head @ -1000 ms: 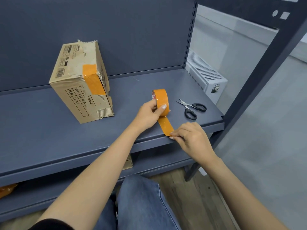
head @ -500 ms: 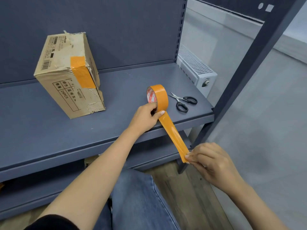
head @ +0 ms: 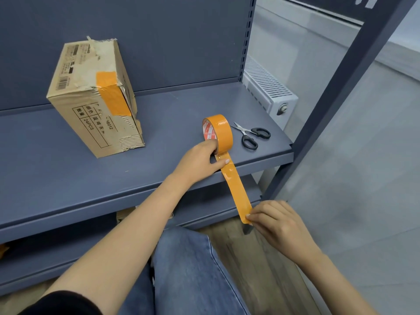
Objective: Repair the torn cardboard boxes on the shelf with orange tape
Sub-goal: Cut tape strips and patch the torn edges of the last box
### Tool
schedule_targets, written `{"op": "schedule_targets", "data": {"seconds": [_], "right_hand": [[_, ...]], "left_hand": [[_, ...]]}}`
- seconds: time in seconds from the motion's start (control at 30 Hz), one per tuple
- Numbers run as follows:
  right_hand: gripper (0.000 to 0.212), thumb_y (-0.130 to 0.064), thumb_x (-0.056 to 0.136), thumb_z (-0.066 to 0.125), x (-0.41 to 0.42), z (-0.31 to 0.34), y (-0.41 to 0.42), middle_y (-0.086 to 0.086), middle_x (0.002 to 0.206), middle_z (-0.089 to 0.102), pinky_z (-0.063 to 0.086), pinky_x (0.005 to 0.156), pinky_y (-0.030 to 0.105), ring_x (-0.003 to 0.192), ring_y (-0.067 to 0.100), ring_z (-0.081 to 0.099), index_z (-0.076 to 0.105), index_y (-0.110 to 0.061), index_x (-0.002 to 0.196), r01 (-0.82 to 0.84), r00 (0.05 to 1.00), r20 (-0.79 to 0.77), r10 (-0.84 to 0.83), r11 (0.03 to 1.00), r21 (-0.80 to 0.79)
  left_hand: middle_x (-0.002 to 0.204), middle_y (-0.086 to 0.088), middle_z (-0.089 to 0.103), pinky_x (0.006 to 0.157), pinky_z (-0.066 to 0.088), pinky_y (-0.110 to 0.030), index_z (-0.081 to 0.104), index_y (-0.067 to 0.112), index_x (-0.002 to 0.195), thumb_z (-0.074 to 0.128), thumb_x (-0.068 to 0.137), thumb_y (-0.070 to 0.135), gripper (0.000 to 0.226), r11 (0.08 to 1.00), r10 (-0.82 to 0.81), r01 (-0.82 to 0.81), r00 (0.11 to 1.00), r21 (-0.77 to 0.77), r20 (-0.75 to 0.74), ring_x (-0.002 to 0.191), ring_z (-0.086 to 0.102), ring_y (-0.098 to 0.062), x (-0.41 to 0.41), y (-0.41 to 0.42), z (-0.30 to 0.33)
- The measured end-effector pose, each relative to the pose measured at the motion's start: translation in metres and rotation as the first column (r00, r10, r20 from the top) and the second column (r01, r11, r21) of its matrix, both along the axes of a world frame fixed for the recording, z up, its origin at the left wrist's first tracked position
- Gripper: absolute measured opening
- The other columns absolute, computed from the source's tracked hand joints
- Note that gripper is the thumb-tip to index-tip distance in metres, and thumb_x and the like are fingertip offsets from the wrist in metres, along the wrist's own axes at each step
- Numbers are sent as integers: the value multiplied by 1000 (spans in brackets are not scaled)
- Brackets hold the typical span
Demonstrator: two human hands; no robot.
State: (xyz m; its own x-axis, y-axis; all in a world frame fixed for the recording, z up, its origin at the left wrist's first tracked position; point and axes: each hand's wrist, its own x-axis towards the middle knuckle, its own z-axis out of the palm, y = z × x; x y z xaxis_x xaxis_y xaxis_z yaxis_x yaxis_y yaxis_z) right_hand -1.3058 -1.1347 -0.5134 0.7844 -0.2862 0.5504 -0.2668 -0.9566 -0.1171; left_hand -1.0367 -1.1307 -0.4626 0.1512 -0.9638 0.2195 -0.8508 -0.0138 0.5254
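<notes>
A worn cardboard box [head: 91, 105] stands on the blue-grey shelf [head: 68, 178] at the left, with an orange tape patch [head: 111, 94] over its top front edge and torn corners. My left hand [head: 200, 160] grips the orange tape roll [head: 219, 130], which stands on edge near the shelf's front. A strip of tape [head: 237, 189] runs from the roll down past the shelf edge. My right hand [head: 272, 219] pinches the strip's free end below the shelf.
Black-handled scissors [head: 252, 135] lie on the shelf just right of the roll. A dark upright post [head: 329, 110] bounds the shelf at right, with a white radiator [head: 268, 87] behind. A lower shelf [head: 56, 264] holds a cardboard scrap; my jeans-clad knee [head: 188, 269] is below.
My right hand has drawn the strip's end out from the roll, down and toward me past the shelf edge, so the strip is much longer. The left hand stays on the roll.
</notes>
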Motion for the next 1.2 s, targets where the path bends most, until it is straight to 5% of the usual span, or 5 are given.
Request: {"op": "schedule_targets", "data": {"seconds": [0.17,0.33,0.57,0.73,1.2], "right_hand": [[19,-27,93,60,0,0,1,-1,95,67,38,78,22,91,14,58,74,-13,94,10,1000,27,-11,1000,2],[19,-28,92,61,-4,-1,-2,-2,96,67,44,70,26,89,15,59,74,-14,95,28,999,42,-29,1000,12],[18,-27,93,62,-2,-1,0,-2,94,67,43,67,29,84,17,59,74,-14,96,47,997,63,-48,999,18],[19,-29,93,62,-2,0,1,-3,96,66,39,71,24,86,15,58,72,-15,98,55,997,59,-56,998,8],[27,-37,90,61,-9,-1,1,-4,94,68,39,70,24,85,15,59,71,-16,105,153,988,9,-153,988,-26]], "left_hand": [[113,-1,60,86,51,-32,55,13,115,71,83,39,44,994,92,-103,977,-46,-191,102,56,-17,-12,10,1],[111,8,56,93,42,-17,52,23,109,66,90,25,24,811,250,-512,739,-282,-625,107,54,-7,-70,66,-6],[89,2,68,78,51,-16,64,13,97,63,91,34,22,882,467,-195,237,429,-852,83,64,-3,-140,103,-27],[81,-4,70,78,56,-22,68,8,91,62,93,24,17,870,481,-118,-1,478,-877,80,67,-13,-142,99,-25],[83,-6,74,77,56,-21,72,6,90,68,89,13,8,869,461,-239,73,433,-884,78,69,-10,-143,99,-25]]}}
